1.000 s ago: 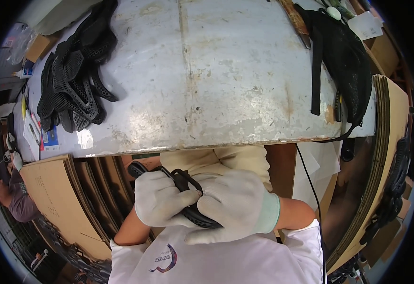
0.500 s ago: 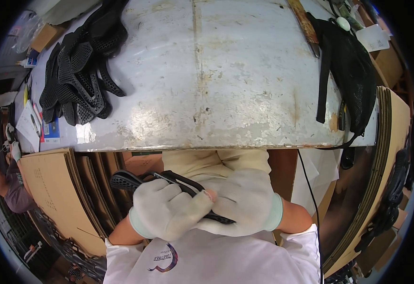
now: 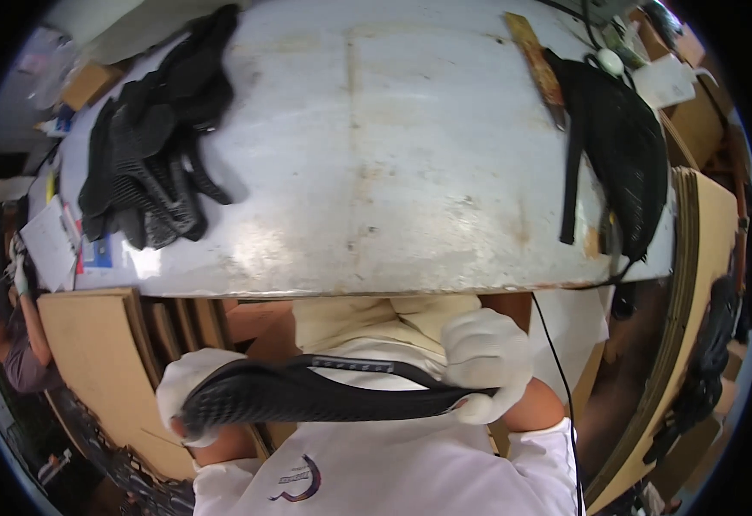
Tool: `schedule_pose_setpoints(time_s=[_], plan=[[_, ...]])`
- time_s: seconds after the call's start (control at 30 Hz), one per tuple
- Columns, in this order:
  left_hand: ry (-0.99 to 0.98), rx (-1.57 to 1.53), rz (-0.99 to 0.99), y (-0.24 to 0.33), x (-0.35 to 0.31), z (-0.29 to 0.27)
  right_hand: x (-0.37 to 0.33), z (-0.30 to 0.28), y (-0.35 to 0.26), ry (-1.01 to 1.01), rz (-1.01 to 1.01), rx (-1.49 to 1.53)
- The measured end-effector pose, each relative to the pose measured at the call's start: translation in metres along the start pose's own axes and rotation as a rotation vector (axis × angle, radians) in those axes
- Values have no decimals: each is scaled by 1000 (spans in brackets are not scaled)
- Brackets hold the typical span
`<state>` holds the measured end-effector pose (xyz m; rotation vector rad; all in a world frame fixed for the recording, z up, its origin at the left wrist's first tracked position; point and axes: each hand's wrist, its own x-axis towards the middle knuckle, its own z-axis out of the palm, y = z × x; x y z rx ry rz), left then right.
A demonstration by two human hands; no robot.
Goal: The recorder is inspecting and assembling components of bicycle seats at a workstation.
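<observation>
Right hand (image 3: 485, 365): white-gloved, fingers curled tight around the narrow end of the strip, close to the chest.
Left hand (image 3: 193, 396): white-gloved, closed on the wide ribbed end; most of it is hidden behind the strip.
Strip (image 3: 307, 397): long black moulded piece, held level between the two hands below the surface edge; a thin band arcs above its middle.
Handling: likely light and flexible, rubbery rather than brittle; the ribbed face should give good grip. Best held at both ends, as here, so it does not sag.
Surface (image 3: 376, 155): worn pale metal top.
Pile (image 3: 148, 163): similar black pieces, far left on the surface.
Mesh piece (image 3: 621, 146): black, draped over the right edge.
</observation>
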<state>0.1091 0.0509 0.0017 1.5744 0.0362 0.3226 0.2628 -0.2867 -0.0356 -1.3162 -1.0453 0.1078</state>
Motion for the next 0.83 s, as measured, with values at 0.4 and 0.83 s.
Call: schedule_pose_setpoints(time_s=[0.4,0.83], plan=[[-246,120,-166,36,31,37,-12,-4,-6,52,3,1],[-443,13,-199,21,28,24,-12,-12,-10,-117,-82,-148]])
